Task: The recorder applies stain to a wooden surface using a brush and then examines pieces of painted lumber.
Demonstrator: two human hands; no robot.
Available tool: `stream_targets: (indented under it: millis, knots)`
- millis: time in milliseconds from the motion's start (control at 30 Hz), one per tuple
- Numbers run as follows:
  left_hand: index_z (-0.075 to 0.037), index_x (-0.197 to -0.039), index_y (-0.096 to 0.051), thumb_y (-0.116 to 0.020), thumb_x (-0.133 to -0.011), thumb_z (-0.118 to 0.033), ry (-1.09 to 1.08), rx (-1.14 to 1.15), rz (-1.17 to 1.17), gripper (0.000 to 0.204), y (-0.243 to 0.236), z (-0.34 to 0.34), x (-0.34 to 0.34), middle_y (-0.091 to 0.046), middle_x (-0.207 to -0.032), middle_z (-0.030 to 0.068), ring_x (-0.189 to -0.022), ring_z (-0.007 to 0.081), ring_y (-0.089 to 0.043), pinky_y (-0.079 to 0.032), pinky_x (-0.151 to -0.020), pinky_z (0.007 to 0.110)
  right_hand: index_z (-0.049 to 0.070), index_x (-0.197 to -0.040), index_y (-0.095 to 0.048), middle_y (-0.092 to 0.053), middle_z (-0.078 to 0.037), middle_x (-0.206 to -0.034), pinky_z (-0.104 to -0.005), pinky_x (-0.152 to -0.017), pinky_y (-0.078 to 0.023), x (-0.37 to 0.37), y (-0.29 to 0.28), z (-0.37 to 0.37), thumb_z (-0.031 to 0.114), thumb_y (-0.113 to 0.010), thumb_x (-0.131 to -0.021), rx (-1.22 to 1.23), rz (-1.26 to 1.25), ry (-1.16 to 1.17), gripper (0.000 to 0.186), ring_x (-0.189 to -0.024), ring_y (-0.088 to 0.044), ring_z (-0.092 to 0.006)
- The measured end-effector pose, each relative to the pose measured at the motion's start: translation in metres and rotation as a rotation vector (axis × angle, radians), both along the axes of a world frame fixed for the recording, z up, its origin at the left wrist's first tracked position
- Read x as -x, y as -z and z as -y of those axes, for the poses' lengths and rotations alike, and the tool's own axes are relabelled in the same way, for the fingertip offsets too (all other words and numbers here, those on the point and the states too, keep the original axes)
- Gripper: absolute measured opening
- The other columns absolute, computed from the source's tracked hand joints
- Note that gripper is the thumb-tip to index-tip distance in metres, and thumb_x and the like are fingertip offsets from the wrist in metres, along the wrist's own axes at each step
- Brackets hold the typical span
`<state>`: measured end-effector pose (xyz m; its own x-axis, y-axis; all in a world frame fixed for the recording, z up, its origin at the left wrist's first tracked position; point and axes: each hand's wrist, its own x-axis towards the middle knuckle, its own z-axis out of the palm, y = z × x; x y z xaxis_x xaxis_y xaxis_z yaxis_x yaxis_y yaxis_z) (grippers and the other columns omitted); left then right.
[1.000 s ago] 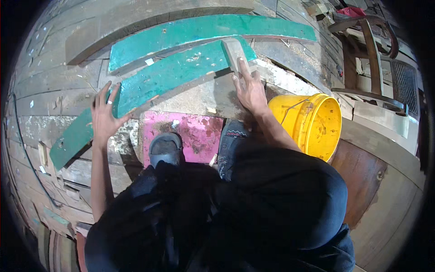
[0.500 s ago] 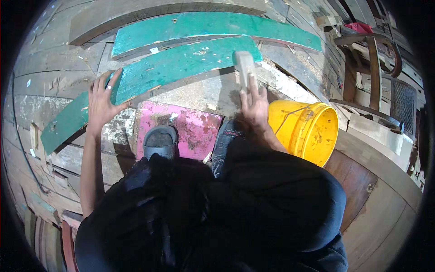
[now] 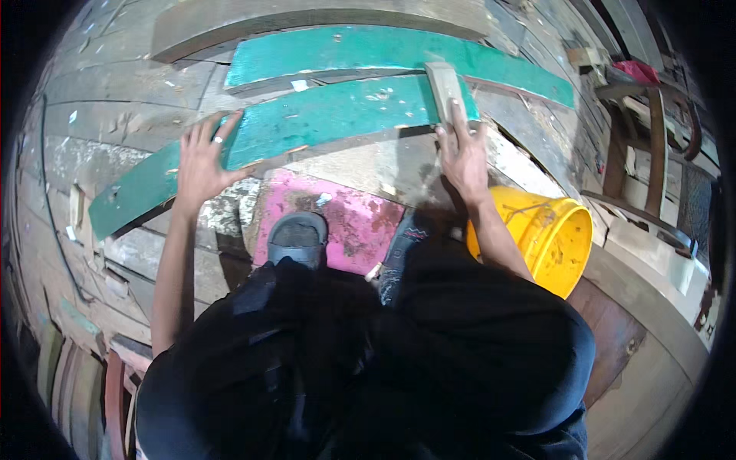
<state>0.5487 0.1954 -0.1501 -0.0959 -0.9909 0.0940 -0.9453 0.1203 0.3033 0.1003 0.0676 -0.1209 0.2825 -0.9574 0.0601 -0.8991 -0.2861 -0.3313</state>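
My left hand (image 3: 205, 162) spans the near green-painted plank (image 3: 330, 115), its fingertips at the far edge and its thumb at the near edge; a ring shows on one finger. At the plank's right end, my right hand (image 3: 466, 157) holds a short pale wooden block (image 3: 442, 88), with some fingers stretched along it. The block lies crosswise over the green surface, its far end close to the second green plank (image 3: 368, 47). Chips and bare spots mark the paint of the near plank. What the right thumb does is partly hidden.
Beside my right forearm a yellow bucket (image 3: 563, 238) lies on its side. A pink stained board (image 3: 360, 222) is under my feet. An unpainted beam (image 3: 322, 21) lies beyond the green planks. A wooden frame (image 3: 655, 153) stands at the right, and a dark cable (image 3: 52, 207) runs along the left.
My right hand has moved the wooden block rightward along the near plank's end, and it is less blurred now. The whole view has shifted slightly; my left hand keeps its place on the plank.
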Motion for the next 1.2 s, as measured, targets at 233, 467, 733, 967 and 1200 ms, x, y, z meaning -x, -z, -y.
stream_targets:
  millis: [233,467,733,967,1200]
  knots:
    - [-0.022,-0.150,-0.049,-0.085,-0.061,-0.051,-0.015,-0.023,0.041,0.101,0.002,0.003,-0.002,-0.053,-0.136,0.0133,-0.127,0.0344,-0.048,-0.033,-0.111,0.053,0.018,-0.148,-0.052,-0.055,-0.032,-0.109,-0.0529,-0.089,-0.050,-0.001,-0.001,0.001,0.019,-0.068,-0.092,0.086,-0.088,-0.042,0.058,-0.103,-0.058,-0.0506]
    - [-0.022,-0.149,-0.050,-0.084,-0.063,-0.057,0.036,0.041,-0.022,0.099,0.003,0.007,0.003,-0.054,-0.138,0.0145,-0.128,0.0347,-0.050,-0.035,-0.107,0.053,0.017,-0.148,-0.055,-0.057,-0.027,-0.103,-0.0487,-0.084,-0.047,0.019,0.007,0.012,0.020,-0.066,-0.094,0.119,-0.123,-0.097,0.055,-0.094,-0.057,-0.0416]
    - [-0.025,-0.147,-0.051,-0.088,-0.059,-0.056,0.055,0.003,-0.074,0.100,-0.003,-0.020,0.017,-0.054,-0.138,0.0127,-0.128,0.0328,-0.049,-0.033,-0.110,0.052,0.014,-0.157,-0.041,-0.047,-0.026,-0.120,-0.0469,-0.094,-0.044,0.020,0.020,0.003,0.025,-0.055,-0.103,0.154,0.105,0.087,0.057,-0.105,-0.053,-0.0388]
    - [-0.023,-0.142,-0.057,-0.082,-0.074,-0.051,0.190,0.073,-0.291,0.078,0.000,-0.009,0.072,-0.051,-0.141,0.0167,-0.130,0.0358,-0.049,-0.034,-0.112,0.053,0.011,-0.156,-0.040,-0.051,-0.034,-0.121,-0.0506,-0.103,-0.038,0.029,0.020,-0.002,0.026,-0.053,-0.102,0.094,-0.041,0.161,0.058,-0.113,-0.050,-0.0456]
    - [-0.023,-0.156,-0.037,-0.087,-0.070,-0.046,-0.064,0.049,0.079,0.102,-0.019,0.050,-0.032,-0.033,-0.159,0.0190,-0.143,0.0433,-0.035,-0.030,-0.116,0.058,0.011,-0.150,-0.047,-0.052,-0.027,-0.111,-0.0498,-0.094,-0.043,0.011,0.001,-0.007,0.020,-0.061,-0.096,0.155,0.009,0.109,0.057,-0.103,-0.052,-0.0401]
